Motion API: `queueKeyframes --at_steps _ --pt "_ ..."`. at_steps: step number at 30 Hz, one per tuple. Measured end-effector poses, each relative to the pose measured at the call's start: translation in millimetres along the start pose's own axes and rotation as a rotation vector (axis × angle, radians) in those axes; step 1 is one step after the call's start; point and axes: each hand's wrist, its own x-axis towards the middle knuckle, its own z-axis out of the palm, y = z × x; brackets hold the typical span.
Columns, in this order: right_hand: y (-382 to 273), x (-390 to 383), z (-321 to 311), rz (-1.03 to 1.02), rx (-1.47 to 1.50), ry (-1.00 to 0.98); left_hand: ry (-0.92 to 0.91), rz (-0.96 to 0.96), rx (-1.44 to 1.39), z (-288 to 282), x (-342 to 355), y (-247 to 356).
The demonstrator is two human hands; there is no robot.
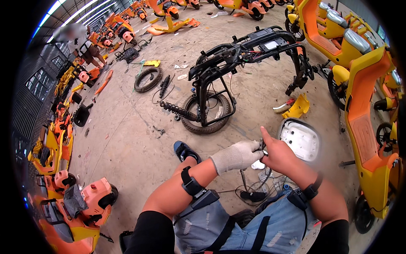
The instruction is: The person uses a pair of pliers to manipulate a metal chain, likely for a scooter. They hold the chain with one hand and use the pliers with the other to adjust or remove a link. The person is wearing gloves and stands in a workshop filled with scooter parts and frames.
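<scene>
My left hand [237,155], in a grey knit glove, and my bare right hand [277,154] meet over my lap. Together they pinch a small dark metal part [262,148], mostly hidden between the fingers. My right forefinger points up. Just beyond the hands lies an upturned scooter seat [301,139] with its white underside showing. Loose cables and a black plug [253,195] lie on the floor below my hands. I sit in torn denim shorts with straps on both wrists.
A stripped black scooter frame [249,55] with its rear wheel [207,112] stands ahead. Orange and yellow scooters [368,127] line the right; scooter parts [84,203] pile at the left. A loose tyre [148,79] lies on the concrete. A person [82,44] crouches far left.
</scene>
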Motion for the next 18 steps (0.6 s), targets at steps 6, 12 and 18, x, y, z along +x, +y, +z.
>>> queueKeyframes --at_steps 6,12,18 --pt "8.4 5.1 14.4 -0.02 -0.04 0.041 0.021 -0.018 0.037 13.1 10.1 -10.9" --pt "6.4 9.7 21.6 0.084 -0.138 0.081 0.179 0.046 0.16 17.1 13.5 -0.9" --pt "5.6 10.2 24.1 0.133 -0.185 -0.034 0.068 0.011 0.126 16.5 15.2 -1.5"
